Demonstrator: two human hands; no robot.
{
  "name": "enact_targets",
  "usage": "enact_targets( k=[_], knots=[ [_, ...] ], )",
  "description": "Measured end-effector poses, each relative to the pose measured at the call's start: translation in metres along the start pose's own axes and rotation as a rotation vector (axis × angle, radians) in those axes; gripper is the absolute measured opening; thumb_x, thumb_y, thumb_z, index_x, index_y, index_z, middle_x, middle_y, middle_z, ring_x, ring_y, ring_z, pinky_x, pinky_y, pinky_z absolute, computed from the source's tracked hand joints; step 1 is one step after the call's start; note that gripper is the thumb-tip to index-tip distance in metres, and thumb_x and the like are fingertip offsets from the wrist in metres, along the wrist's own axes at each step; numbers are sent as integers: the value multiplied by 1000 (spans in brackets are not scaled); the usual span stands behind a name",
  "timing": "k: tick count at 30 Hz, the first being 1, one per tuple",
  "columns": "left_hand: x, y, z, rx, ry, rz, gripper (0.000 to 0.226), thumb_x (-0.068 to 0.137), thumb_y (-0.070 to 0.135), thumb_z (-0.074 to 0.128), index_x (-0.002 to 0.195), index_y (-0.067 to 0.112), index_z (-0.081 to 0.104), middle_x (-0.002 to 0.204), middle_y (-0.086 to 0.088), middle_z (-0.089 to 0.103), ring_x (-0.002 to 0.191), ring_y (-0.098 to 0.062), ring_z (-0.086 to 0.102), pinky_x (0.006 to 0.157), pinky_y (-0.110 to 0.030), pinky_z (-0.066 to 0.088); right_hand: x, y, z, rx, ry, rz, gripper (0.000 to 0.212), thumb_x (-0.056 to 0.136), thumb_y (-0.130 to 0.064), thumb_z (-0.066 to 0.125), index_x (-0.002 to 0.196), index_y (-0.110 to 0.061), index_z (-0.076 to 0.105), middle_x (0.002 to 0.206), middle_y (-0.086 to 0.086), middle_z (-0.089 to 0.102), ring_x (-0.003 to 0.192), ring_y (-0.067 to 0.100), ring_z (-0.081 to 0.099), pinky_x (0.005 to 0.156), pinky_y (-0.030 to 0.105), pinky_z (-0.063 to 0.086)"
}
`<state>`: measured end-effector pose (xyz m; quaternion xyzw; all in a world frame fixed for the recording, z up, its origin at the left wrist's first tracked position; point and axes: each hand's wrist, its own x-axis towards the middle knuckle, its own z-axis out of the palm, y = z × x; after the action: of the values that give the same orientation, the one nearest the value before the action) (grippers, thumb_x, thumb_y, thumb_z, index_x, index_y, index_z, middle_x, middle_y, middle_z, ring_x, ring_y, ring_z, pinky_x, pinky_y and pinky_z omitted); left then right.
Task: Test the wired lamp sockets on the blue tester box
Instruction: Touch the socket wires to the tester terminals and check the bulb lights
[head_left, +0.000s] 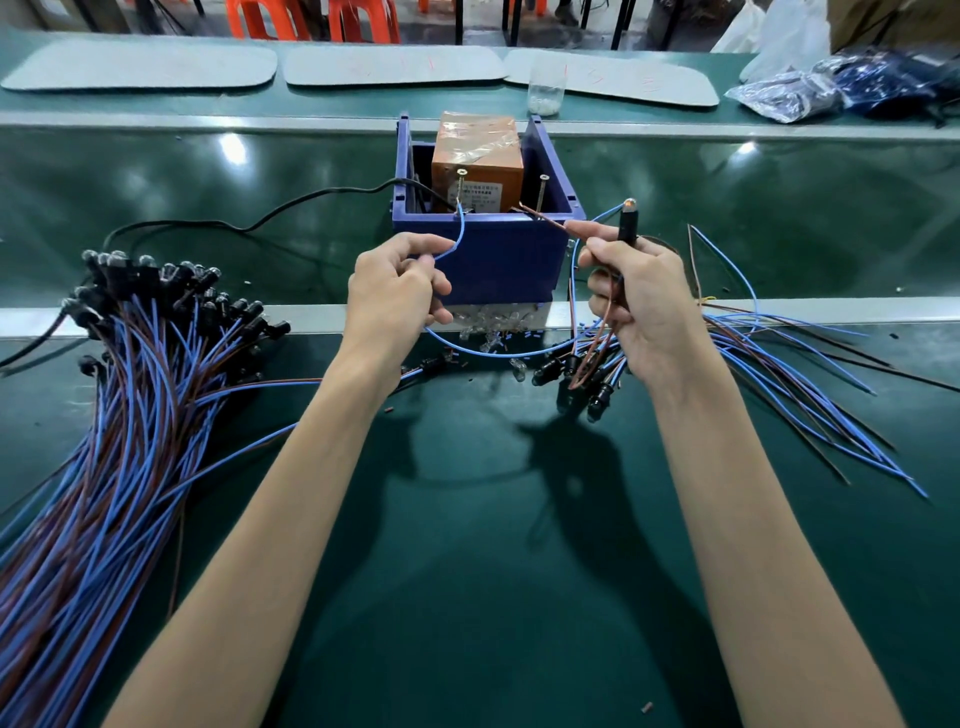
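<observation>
At the middle of a green bench (467, 519), a person's left hand (400, 291) pinches a blue wire (457, 234) between thumb and curled fingers and lifts its end to the left screw (461, 179) on the blue tester box (483, 260). The box stands on the lower belt just beyond the metal rail (156, 314) that crosses the bench. The right hand (639, 306) is curled round a black lamp socket (627, 226), held upright beside the box's right corner, and it also grips the brown wire (545, 221), which slants past the right screw (543, 187). The small bulb (629, 204) at the socket's tip shows an orange glow. Whether either bare wire end actually touches its screw is hard to make out.

An orange-brown block (478, 156) wrapped in clear tape fills the box; its label is too small to read. A black cable (260, 221) runs from the box toward the left edge. A large heap of wired sockets (130, 364) covers the left side and is cut off at the lower left corner. A smaller batch (779, 353) fans toward the right edge, partly hidden behind the right hand. Loose clear bulbs (488, 322) lie at the foot of the box, half covered by the left hand. Along the far edge lie grey mats (395, 65), a clear jar (545, 88) and plastic bags (831, 83) with unclear contents.
</observation>
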<state>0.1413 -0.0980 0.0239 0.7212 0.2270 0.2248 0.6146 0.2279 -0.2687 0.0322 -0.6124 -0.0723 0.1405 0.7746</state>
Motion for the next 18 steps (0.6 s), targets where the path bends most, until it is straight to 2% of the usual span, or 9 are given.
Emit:
enact_targets(
  k=[5,7,9,10,12,14,16,18],
  knots=[
    [-3,2,0,6,-124,14,36,98,2,40,87,23,68,58,8,54,42,-4,50,45,-11,40,0,0,-2,-36,14,-1,26,94,-1,47,95,-11,71,64,-6,54,50,5,27,37,14,18],
    [-6,5,0,36,-266,36,35,98,0,40,89,21,67,58,8,57,45,-4,53,48,-12,41,-1,-3,-3,-84,21,2,24,95,-5,47,94,-12,70,65,-6,55,51,5,29,37,14,18],
    [-9,7,-5,102,-480,62,37,96,-6,38,88,18,66,60,8,62,51,-7,58,55,-16,43,-1,-7,-4,-227,46,3,24,97,-14,48,89,-17,70,69,-7,58,54,5,37,40,13,25],
    [-10,8,-9,157,-602,71,38,94,-9,38,86,17,65,64,6,66,57,-9,60,61,-20,45,-2,-10,-5,-341,65,-3,25,99,-21,48,87,-21,70,73,-8,59,60,4,42,47,13,32],
    [-12,9,-17,306,-830,70,39,89,-12,38,82,14,66,76,0,71,71,-12,64,71,-27,48,-3,-18,-8,-577,102,-42,30,100,-32,44,84,-26,69,80,-9,61,76,5,51,70,21,41],
    [-12,11,-23,438,-990,28,38,88,-12,38,83,12,67,82,-2,73,78,-12,67,76,-25,49,-7,-26,-11,-769,149,-105,38,100,-41,40,76,-31,68,79,-12,59,85,11,52,80,27,38],
    [-10,12,-26,553,-1017,-36,37,90,-10,39,84,14,66,80,0,72,74,-6,66,72,-18,48,-11,-33,-14,-846,176,-141,47,100,-45,36,68,-30,67,73,-14,57,75,11,50,73,25,36],
    [-3,8,-31,699,-904,-35,33,90,-7,42,84,16,64,80,0,71,66,-4,63,69,-17,48,-15,-39,-14,-788,132,-143,48,102,-43,37,69,-26,68,72,-6,57,59,9,49,58,19,35]
  ],
)
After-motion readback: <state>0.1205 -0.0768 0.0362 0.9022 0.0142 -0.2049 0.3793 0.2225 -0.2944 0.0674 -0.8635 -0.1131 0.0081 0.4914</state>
